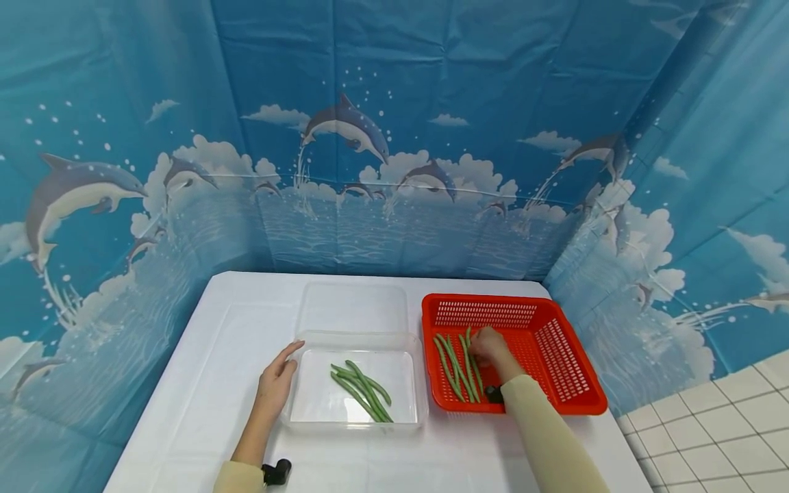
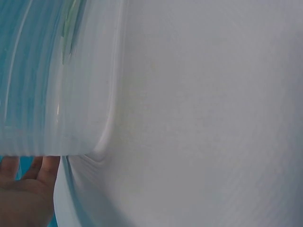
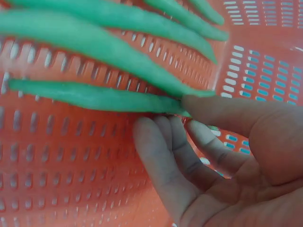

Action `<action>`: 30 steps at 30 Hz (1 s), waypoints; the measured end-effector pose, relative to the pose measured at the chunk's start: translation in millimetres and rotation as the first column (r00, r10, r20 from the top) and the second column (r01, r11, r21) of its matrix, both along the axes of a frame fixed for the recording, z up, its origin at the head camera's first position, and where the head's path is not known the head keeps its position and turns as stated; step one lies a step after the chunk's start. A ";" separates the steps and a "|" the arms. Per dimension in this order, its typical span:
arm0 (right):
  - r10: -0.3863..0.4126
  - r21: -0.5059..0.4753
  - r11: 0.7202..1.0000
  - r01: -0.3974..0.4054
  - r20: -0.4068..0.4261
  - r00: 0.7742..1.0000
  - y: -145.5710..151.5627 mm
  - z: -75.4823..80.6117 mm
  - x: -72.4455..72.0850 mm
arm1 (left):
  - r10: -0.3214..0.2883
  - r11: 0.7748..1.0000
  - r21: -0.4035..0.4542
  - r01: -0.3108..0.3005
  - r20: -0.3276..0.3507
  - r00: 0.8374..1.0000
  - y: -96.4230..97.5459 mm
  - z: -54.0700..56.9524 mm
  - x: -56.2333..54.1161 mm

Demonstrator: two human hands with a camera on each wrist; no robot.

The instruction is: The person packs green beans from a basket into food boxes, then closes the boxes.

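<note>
Green beans (image 1: 470, 370) lie near-to-far, far ends leaning left, inside the left side of the red basket (image 1: 570, 356), open room rightward, right hand (image 1: 490, 346) pinching one, left hand (image 1: 274, 387) relaxed beside the clear container (image 1: 308, 397).

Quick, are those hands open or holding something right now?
Left hand: open, beside the clear container.
Right hand: closed, pinching a green bean in the red basket.
</note>
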State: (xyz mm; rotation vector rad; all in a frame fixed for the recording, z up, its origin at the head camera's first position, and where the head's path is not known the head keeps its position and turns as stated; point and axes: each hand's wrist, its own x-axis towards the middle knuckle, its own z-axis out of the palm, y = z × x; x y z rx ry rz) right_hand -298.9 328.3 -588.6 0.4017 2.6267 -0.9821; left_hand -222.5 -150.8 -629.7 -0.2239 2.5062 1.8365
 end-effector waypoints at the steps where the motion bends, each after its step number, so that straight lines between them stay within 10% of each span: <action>1: 0.001 -0.006 1.000 -0.001 -0.001 1.000 -1.1 -0.3 -0.3 | 0.001 1.000 0.000 -0.001 0.001 1.000 0.0 -0.3 0.1; 15: -0.045 -0.124 0.991 0.046 0.005 0.999 -10.3 6.4 5.9 | -0.006 1.000 -0.002 0.006 0.002 1.000 1.6 -0.5 2.0; 30: -0.047 -0.250 0.967 0.040 -0.021 0.999 -42.4 55.7 7.1 | 0.010 1.000 0.007 -0.010 -0.021 1.000 -0.4 -1.0 1.7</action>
